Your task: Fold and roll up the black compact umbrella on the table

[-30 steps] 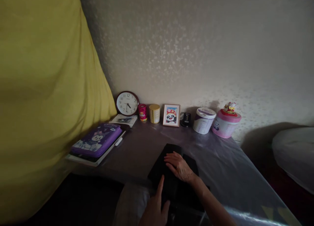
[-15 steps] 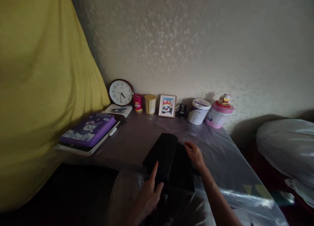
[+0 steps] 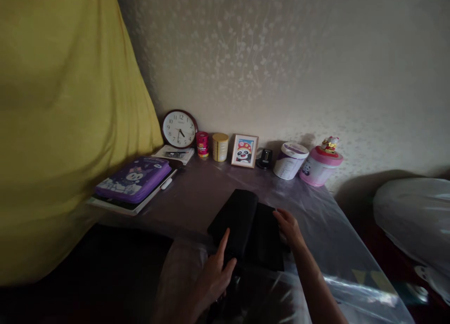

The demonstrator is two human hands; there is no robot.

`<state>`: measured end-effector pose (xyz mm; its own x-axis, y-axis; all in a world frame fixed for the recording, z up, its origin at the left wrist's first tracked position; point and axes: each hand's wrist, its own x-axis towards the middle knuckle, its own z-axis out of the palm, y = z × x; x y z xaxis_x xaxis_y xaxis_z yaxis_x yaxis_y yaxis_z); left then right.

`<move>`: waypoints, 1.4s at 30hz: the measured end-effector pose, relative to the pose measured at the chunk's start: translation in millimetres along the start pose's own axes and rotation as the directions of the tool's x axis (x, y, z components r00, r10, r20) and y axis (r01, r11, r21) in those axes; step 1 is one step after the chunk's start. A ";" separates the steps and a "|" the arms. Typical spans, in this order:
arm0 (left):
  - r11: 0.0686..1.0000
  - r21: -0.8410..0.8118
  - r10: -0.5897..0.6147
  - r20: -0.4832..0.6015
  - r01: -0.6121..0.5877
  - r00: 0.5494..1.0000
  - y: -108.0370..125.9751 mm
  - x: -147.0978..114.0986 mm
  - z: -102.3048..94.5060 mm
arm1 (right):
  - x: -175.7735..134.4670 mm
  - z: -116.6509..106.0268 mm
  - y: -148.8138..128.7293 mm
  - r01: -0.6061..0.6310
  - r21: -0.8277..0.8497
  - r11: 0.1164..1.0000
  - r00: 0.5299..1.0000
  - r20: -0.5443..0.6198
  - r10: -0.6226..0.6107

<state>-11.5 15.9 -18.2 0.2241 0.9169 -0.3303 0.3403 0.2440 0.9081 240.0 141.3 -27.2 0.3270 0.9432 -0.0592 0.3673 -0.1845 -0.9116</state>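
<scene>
Table point(image 3: 197, 188) stood against a patterned wall point(image 3: 225, 56), its glossy plastic cover point(image 3: 323, 216) catching light. Folded black fabric point(image 3: 236, 216) lay near the front edge. Left hand point(image 3: 213, 279): forefinger and thumb spread apart, against the fabric's left part. Right hand point(image 3: 290, 228): fingers at the right flap's edge; pinch or mere touch could not be told. Judged risks: a hard tug might have slid the fabric on slick plastic; lighter left-hand pressure might have loosened the fold. Panda picture frame point(image 3: 245, 151) stood well apart, little threatened.

Round clock point(image 3: 180, 129), framed panda picture point(image 3: 245, 151), purple case point(image 3: 134, 178).
</scene>
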 end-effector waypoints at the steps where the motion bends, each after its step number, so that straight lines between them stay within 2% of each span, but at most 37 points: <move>1: 1.000 -0.003 0.000 -0.001 0.000 1.000 -0.4 0.2 0.1 | -3.4 1.1 -3.1 -0.010 0.016 1.000 1.000 0.020 0.010; 8: 0.997 -0.066 0.028 -0.007 -0.028 1.000 -5.2 2.5 1.1 | -19.5 14.6 -17.1 0.042 0.055 0.998 0.989 0.140 -0.049; 14: 0.998 -0.027 0.064 -0.041 -0.065 0.997 -1.6 -0.6 -1.7 | -15.7 25.2 -36.3 0.166 0.095 0.982 0.972 0.152 -0.179; 22: 0.997 0.065 0.048 -0.004 -0.047 0.999 4.3 -0.6 -12.5 | -6.8 46.5 -66.6 0.231 0.099 0.968 0.961 0.133 -0.243; 25: 0.992 0.113 0.066 -0.025 -0.063 0.997 4.8 0.6 -18.3 | -4.2 59.3 -75.5 0.239 0.137 0.961 0.953 0.157 -0.259; 31: 0.979 0.178 0.108 -0.026 -0.102 0.994 4.8 8.3 -28.9 | 2.1 83.8 -85.1 0.192 0.146 0.971 0.966 0.147 -0.213; 37: 0.939 0.317 0.155 -0.043 -0.133 0.987 6.2 30.7 -42.1 | 19.3 95.6 -91.3 0.144 0.112 0.983 0.982 0.106 -0.156; 42: 0.902 0.416 0.153 -0.049 -0.119 0.987 4.2 48.1 -46.6 | 29.8 105.8 -85.8 0.080 0.090 0.993 0.991 0.101 -0.089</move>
<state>-41.8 75.8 -18.3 0.2288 0.9577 -0.1745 0.6598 -0.0208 0.7512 126.1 214.6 6.1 0.2032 0.9790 -0.0183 0.3129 -0.0827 -0.9462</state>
